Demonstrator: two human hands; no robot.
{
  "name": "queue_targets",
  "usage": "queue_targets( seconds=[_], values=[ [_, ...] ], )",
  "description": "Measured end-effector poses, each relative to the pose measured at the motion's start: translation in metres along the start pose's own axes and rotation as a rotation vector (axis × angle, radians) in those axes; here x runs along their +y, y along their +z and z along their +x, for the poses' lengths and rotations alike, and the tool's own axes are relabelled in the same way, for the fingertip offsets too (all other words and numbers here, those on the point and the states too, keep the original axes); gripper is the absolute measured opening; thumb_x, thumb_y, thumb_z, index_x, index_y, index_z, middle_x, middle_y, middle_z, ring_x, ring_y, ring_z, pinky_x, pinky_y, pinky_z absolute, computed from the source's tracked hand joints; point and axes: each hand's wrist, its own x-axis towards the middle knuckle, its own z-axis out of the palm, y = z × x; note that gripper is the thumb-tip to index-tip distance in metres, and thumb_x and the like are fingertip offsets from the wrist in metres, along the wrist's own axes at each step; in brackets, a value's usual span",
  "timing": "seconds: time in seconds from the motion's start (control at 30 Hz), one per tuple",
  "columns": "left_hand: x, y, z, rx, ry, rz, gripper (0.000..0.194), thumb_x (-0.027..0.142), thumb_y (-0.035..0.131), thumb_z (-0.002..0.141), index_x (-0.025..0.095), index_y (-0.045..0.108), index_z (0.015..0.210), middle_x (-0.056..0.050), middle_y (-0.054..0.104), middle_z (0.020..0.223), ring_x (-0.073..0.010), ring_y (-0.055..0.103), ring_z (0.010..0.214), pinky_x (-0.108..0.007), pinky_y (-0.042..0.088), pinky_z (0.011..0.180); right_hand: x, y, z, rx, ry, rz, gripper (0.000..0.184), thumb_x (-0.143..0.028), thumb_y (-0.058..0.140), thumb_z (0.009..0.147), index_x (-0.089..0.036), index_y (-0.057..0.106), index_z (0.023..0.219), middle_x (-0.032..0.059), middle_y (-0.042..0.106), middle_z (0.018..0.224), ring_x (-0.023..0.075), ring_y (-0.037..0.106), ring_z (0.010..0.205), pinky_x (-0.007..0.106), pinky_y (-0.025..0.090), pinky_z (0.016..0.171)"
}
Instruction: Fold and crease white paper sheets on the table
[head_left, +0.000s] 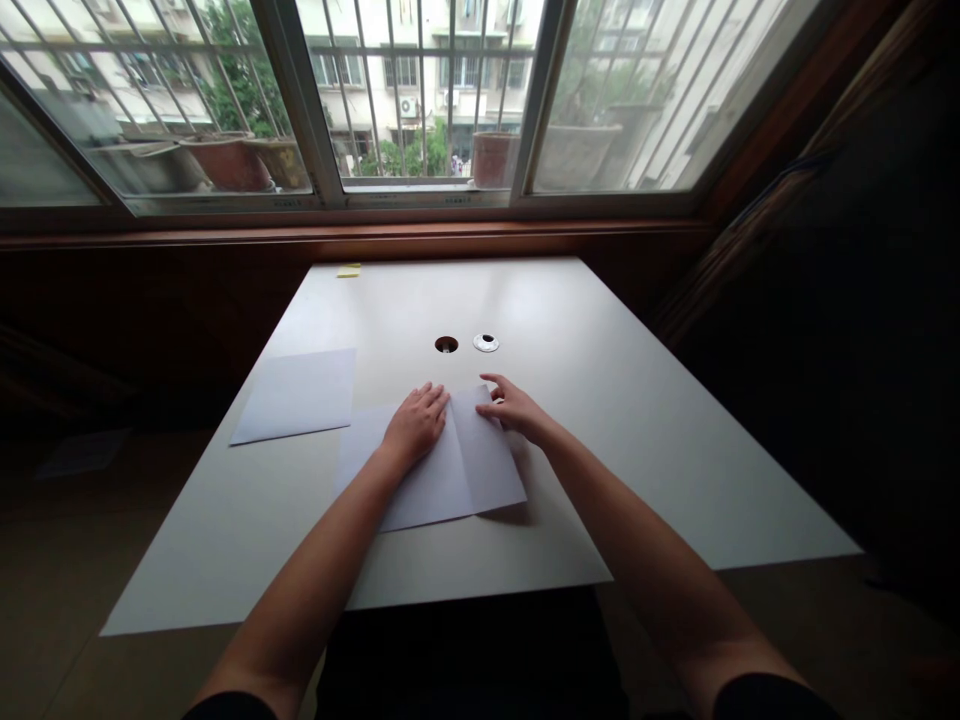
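A white sheet of paper (435,485) with a crease running from its far edge to its near edge lies before me on the white table (675,480). My left hand (417,420) rests flat on it, just left of the crease, fingers stretched out. The panel right of the crease is tilted up a little, with a shadow under its right edge. My right hand (511,405) is at the far right corner of this sheet, thumb and index finger apart. Its thumb tip touches or overlaps the paper; the lower fingers are partly hidden.
Another white sheet (296,395) lies to the left. Beyond my hands are a round hole (446,345) in the tabletop and a white ring-shaped cover (486,343). Yellow tape or paper (349,270) is at the far left corner. A barred window (420,100) stands behind the table.
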Motion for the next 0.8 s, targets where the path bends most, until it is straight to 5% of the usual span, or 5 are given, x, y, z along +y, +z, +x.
queue_targets(
  seconds=[0.27, 0.8],
  values=[
    [-0.009, 0.002, 0.005, 0.041, 0.092, -0.089, 0.041, 0.025, 0.043, 0.100, 0.014, 0.057, 0.136, -0.013, 0.053, 0.145, -0.0259, 0.044, 0.139, -0.046, 0.035, 0.117, 0.009, 0.009, 0.023, 0.271, -0.242, -0.205, 0.035, -0.032, 0.057, 0.087, -0.023, 0.065, 0.120, 0.0006, 0.066, 0.086, 0.0150, 0.061, 0.077, 0.028, 0.048, 0.079],
    [-0.018, 0.004, 0.013, 0.060, 0.111, -0.149, 0.039, 0.021, 0.045, 0.098, 0.012, 0.058, 0.134, -0.011, 0.055, 0.142, -0.0236, 0.043, 0.140, -0.042, 0.036, 0.119, 0.016, 0.013, 0.035, 0.329, -0.382, -0.370, 0.037, -0.022, 0.046, 0.090, -0.020, 0.061, 0.124, 0.0026, 0.063, 0.084, 0.0187, 0.058, 0.080, 0.030, 0.045, 0.081]
  ],
)
